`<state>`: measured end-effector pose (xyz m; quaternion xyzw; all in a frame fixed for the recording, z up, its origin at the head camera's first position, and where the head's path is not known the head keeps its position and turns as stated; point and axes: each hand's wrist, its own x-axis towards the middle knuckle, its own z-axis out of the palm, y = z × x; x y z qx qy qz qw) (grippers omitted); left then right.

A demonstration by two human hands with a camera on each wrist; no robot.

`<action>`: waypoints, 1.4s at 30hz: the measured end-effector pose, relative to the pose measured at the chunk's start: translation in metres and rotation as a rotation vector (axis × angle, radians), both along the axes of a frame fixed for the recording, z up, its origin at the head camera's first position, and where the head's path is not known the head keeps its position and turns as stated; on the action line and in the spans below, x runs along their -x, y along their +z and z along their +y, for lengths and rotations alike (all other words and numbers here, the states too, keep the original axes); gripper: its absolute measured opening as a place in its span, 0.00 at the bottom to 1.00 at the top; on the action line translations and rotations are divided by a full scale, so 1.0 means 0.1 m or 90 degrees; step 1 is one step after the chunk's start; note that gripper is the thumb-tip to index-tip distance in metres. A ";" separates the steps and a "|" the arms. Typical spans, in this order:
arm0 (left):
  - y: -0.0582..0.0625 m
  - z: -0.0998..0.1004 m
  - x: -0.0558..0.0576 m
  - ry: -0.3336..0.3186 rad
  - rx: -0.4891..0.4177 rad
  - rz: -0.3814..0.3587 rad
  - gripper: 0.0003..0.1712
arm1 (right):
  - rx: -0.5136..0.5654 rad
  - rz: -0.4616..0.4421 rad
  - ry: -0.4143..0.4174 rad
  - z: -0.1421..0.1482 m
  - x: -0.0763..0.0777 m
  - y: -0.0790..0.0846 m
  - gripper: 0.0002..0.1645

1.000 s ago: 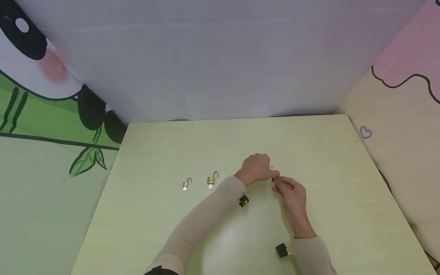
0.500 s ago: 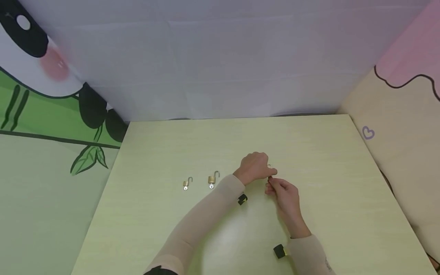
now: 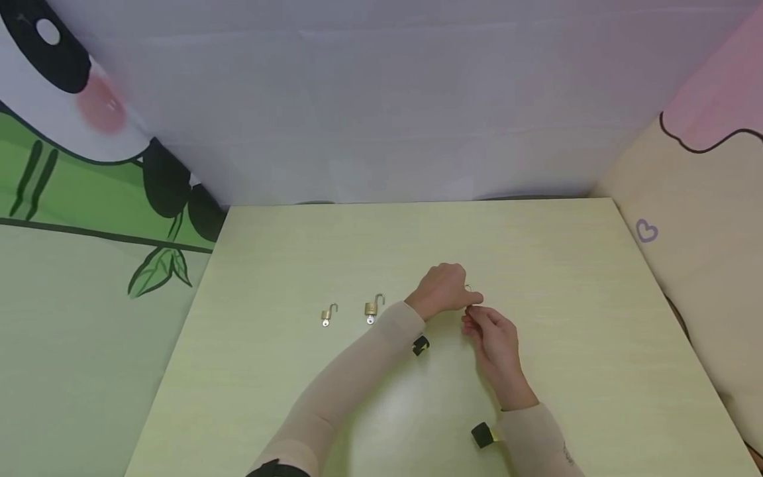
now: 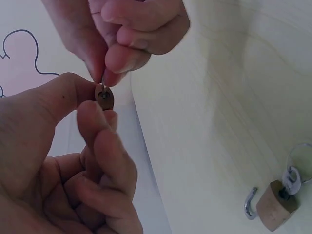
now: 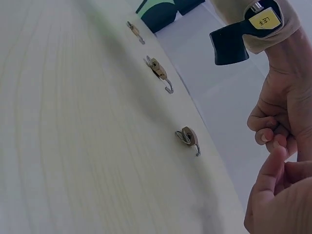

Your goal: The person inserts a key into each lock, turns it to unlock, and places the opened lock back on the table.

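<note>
My left hand [image 3: 444, 290] grips a small brass padlock [image 4: 104, 97] between thumb and fingers, its keyhole end facing the left wrist view. Pinched in my right hand [image 3: 495, 338] is a key [image 4: 103, 84], whose tip meets the keyhole. Most of that key is hidden by the fingertips. The two hands meet just above the table, right of centre. In the head view, a bit of the held padlock's shackle [image 3: 468, 288] shows beyond the left thumb. In the right wrist view, my right hand's fingers [image 5: 270, 170] cover the padlock.
On the table [image 3: 286, 384], left of the hands, lie a small open padlock [image 3: 326, 315] and a larger open one [image 3: 371, 309], each with a key in it. The right wrist view shows a third open padlock [image 5: 189, 136], nearer the hands. Walls border the table.
Both hands shifted slightly left early on, and the right hand's fingers bent a little around the key. Since half a second ago they have barely moved; the head view has tilted slightly.
</note>
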<state>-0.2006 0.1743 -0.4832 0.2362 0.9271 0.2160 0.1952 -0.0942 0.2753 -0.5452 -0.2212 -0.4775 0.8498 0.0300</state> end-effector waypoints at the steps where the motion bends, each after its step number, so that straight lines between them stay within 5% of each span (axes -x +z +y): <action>1: -0.01 0.00 0.00 0.000 -0.001 0.006 0.30 | -0.033 0.003 -0.005 0.00 0.00 -0.01 0.07; 5: -0.05 0.00 -0.02 0.009 -0.009 0.014 0.29 | -0.178 0.014 -0.016 -0.02 0.02 -0.02 0.10; 9: -0.05 0.00 -0.03 0.031 -0.017 -0.002 0.28 | -0.222 0.019 -0.017 -0.03 0.04 0.00 0.12; 21: 0.01 -0.01 -0.01 0.042 -0.027 -0.039 0.28 | -0.024 -0.005 0.009 0.00 0.05 0.02 0.08; 30: 0.00 -0.04 -0.03 0.031 -0.026 0.014 0.27 | -0.362 0.036 0.012 -0.05 0.00 -0.02 0.12; 42: -0.02 -0.02 -0.05 0.059 -0.042 -0.039 0.28 | -0.373 0.040 0.021 -0.02 0.01 0.04 0.13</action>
